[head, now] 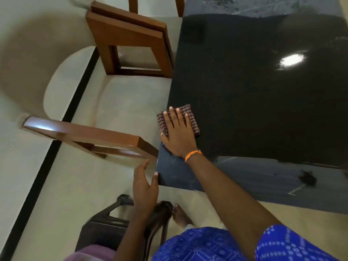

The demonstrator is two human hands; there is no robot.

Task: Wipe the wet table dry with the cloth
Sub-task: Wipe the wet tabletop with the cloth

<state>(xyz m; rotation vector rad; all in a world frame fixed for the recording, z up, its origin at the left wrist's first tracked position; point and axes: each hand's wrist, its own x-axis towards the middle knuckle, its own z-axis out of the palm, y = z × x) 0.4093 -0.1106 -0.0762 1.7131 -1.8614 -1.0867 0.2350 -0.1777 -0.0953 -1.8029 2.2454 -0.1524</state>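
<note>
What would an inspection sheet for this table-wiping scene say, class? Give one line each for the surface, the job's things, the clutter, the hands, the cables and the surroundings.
Surface: dark table, glossy and reflecting a light in the middle; a duller grey band along the near edge.
Job's things: checked cloth, folded, flat on the table near its left edge.
Clutter: nothing seen on the table besides the cloth.
Hands: right hand pressed flat on the cloth, fingers spread; left hand open at the table's near corner, holding nothing.
Cables: nothing seen.
Surroundings: two wooden chairs beside the table's left edge, a dark plastic chair near the person, pale floor with a black strip.
</note>
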